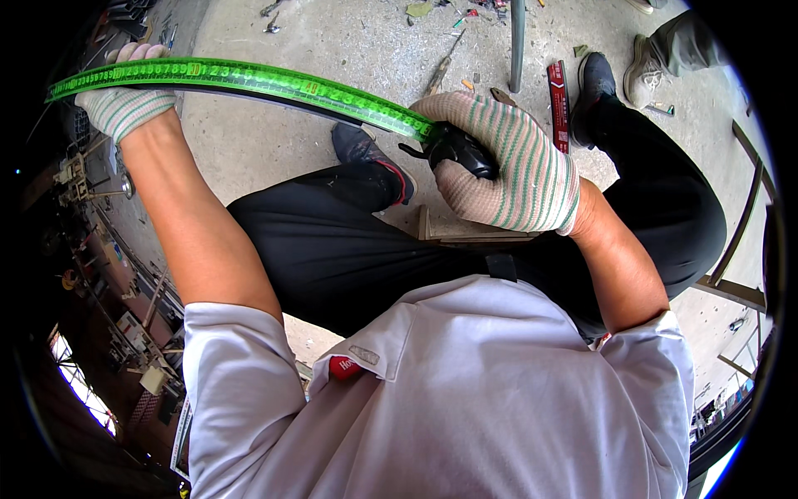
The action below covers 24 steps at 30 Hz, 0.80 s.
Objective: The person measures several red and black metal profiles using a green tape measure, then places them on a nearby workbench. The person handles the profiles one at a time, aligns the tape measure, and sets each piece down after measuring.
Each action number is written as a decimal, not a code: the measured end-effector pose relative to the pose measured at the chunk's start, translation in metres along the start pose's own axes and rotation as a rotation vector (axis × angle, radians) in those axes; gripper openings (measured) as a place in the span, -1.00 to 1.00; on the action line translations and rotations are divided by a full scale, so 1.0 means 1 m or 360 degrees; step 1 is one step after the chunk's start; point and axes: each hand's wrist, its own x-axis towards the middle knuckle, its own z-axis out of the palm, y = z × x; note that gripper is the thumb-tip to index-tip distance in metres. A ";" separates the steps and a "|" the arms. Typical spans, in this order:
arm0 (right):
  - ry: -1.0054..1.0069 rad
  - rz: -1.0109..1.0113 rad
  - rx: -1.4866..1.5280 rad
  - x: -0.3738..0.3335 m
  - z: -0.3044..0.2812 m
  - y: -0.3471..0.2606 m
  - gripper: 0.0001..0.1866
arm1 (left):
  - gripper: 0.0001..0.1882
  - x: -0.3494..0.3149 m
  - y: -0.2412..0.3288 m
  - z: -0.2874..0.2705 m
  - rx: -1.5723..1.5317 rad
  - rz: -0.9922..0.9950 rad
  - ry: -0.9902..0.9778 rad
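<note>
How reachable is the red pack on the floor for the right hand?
Probably no: the right hand is closed around the tape measure, though nothing seems to lie on the red pack.

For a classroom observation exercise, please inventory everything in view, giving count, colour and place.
Long curved tape-measure blade: one, green, spanning both hands
Rounded tape-measure case: one, black, in right hand
Narrow strip: one, dark, along blade's lower edge
Long flat box: one, red, floor, upper right
Upright post: one, grey, top
Slim pointed tool: one, brownish, floor, left of post
Another person's shoe: at least one, beige, upper right
Workshop clutter: uncountable, mixed, left
Own striped knit gloves: two, cream-green, on right hand and left hand
Own shirt: one, pale, below
Own trousers: one pair, black, middle
Own shoes: two, dark, above trousers
</note>
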 end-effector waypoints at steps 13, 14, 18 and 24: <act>0.0046 -0.0069 -0.0185 0.000 -0.001 0.002 -0.54 | -0.48 0.072 -0.002 -0.080 -0.0559 -0.0372 -0.1613; 0.0055 -0.0074 -0.0205 -0.001 -0.001 0.003 -0.55 | -0.48 0.074 -0.003 -0.081 -0.0571 -0.0384 -0.1686; 0.0094 -0.0066 -0.0167 0.000 0.000 0.002 -0.58 | -0.45 0.082 -0.003 -0.082 -0.0565 -0.0403 -0.1916; 0.0120 -0.0092 -0.0207 0.000 0.001 0.001 -0.60 | -0.42 0.076 -0.004 -0.081 -0.0638 -0.0422 -0.1947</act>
